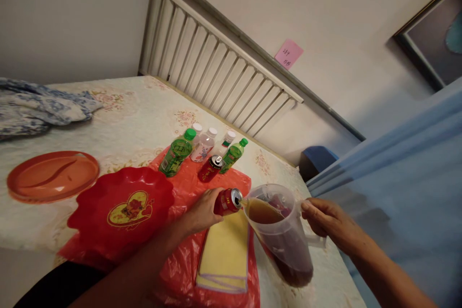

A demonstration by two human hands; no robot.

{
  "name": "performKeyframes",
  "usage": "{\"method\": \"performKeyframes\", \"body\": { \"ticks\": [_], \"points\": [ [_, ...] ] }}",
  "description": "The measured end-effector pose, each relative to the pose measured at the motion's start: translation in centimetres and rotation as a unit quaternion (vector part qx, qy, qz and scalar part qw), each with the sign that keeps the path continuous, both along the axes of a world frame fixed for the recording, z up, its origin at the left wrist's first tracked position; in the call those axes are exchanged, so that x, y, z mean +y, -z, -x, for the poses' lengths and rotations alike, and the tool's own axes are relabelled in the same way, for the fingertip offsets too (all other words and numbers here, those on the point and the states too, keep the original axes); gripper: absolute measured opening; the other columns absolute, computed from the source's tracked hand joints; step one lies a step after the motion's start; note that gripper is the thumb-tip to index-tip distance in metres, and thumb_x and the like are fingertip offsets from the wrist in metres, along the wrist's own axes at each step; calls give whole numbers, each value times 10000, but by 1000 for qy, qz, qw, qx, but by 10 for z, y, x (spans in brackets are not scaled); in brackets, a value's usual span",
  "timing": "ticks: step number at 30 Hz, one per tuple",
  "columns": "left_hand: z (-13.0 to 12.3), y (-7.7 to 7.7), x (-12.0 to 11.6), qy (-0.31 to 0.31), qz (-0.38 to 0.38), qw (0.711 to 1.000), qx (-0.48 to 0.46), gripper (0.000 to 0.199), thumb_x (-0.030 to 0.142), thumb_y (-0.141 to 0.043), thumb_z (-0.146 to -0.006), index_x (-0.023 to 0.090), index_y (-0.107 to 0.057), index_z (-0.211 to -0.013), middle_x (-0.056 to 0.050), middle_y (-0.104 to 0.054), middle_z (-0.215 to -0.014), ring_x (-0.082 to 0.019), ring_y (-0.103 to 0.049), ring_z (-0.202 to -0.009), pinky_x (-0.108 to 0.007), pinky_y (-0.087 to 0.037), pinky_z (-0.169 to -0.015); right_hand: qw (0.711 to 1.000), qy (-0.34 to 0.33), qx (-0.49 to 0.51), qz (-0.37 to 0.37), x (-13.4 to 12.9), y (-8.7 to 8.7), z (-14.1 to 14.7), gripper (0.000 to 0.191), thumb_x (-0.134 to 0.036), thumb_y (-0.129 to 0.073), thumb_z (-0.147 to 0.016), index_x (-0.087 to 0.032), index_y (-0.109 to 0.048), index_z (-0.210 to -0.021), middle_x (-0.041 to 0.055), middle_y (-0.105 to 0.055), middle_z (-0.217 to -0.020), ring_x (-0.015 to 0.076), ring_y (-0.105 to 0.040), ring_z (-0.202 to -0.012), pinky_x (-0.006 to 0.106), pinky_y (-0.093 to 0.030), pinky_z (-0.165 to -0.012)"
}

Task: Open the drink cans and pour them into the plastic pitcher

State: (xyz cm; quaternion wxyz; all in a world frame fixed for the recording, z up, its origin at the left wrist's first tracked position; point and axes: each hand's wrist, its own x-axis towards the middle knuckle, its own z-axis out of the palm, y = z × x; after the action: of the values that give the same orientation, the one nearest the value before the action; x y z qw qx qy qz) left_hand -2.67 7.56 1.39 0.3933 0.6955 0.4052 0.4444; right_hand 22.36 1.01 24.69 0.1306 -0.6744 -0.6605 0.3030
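My left hand (206, 211) is wrapped round a red drink can (227, 201), tilted so that its open top meets the rim of a clear plastic pitcher (287, 245). Brown liquid runs from the can into the pitcher, which holds more of it. My right hand (324, 220) grips the pitcher's handle on the right side. Under the can lies a folded yellow cloth (225, 255) on a red plastic sheet (180, 260). A second red can (210, 168) stands upright behind my left hand.
Behind the cans stand several bottles, among them a green one (177, 152) and a slimmer green one (234, 155). A red scalloped plate (90, 207), an orange lid (54, 176) and a bunched cloth (43, 108) lie leftward. A blue curtain (404, 178) hangs at right.
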Motion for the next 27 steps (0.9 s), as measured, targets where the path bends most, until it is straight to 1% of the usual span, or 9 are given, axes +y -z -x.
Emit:
{"method": "performKeyframes", "body": {
  "ticks": [9, 13, 18, 21, 27],
  "points": [
    [-1, 1, 0, 6, 5, 1000, -10, 627, 87, -684, -602, 209, -542, -1200, -76, -614, -1253, -275, -555, -1185, -383, -426, -1026, 999, 6, 42, -7, -2, 11, -3, 594, -766, -505, -781, -185, -536, -665, -82, -277, -509, 86, -218, -482, 241, -163, -466],
    [-1, 0, -1, 9, 9, 1000, -22, 662, 77, -691, -595, 228, -530, -1219, -64, -608, -1271, -268, -546, -1202, -384, -421, -1041, 996, 8, 88, -18, -6, 25, -9, 576, -742, -524, -792, -181, -544, -662, -81, -295, -490, 84, -222, -474, 243, -166, -468],
    [1, 0, -1, 13, 17, 999, -32, 722, 79, -705, -580, 234, -509, -1257, -62, -602, -1283, -264, -551, -1196, -378, -437, -1026, 984, 37, 171, -37, -10, 47, -22, 542, -680, -559, -817, -182, -511, -609, -73, -326, -497, 83, -233, -477, 248, -188, -474],
    [2, -1, -2, 15, 25, 999, -35, 708, 91, -710, -582, 225, -517, -1250, -66, -612, -1273, -266, -561, -1182, -376, -444, -1014, 977, 49, 202, -53, -11, 53, -23, 521, -622, -562, -840, -184, -493, -565, -59, -353, -488, 94, -277, -483, 255, -230, -489],
    [1, -2, -4, 24, 35, 998, -51, 720, 85, -709, -579, 234, -519, -1257, -64, -612, -1284, -255, -566, -1184, -372, -447, -1015, 960, 78, 257, -78, -6, 53, -14, 404, -514, -617, -796, -183, -549, -575, -21, -467, -557, 128, -388, -548, 271, -341, -551]
  ]
}}
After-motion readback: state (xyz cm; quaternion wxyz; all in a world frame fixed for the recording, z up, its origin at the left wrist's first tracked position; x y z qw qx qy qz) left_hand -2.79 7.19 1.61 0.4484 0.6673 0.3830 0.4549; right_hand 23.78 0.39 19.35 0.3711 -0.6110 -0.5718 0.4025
